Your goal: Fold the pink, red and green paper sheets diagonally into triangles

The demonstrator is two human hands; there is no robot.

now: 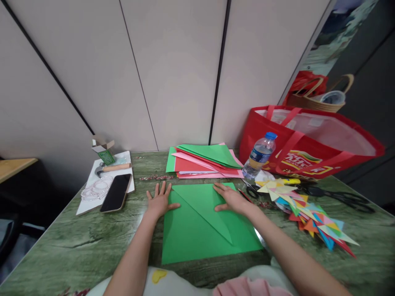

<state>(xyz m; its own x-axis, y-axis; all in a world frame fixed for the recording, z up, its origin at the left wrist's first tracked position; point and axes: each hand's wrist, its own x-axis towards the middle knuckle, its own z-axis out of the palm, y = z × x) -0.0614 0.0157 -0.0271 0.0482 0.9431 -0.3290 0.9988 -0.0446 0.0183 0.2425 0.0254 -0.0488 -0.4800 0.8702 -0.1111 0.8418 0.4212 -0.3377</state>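
Observation:
A large green sheet of paper [191, 242] lies flat on the table in front of me. A narrow triangular flap runs diagonally across it from the upper left towards the lower right. My left hand [159, 202] rests at the sheet's upper left edge, fingers spread, with the thumb on the paper. On the upper right part lies my right hand [231, 199], its fingers stretched out and the palm down. Neither hand grips anything. Just behind the sheet is a stack of green, red and pink paper [203, 164].
Left on the green table [101, 246] are a phone [116, 193], a hammer [115, 167], bead strings [97, 189] and a small box [106, 155]. At right stand a water bottle [261, 154] and red bag [308, 144], near scissors [342, 195] and colourful folded paper stars [311, 218].

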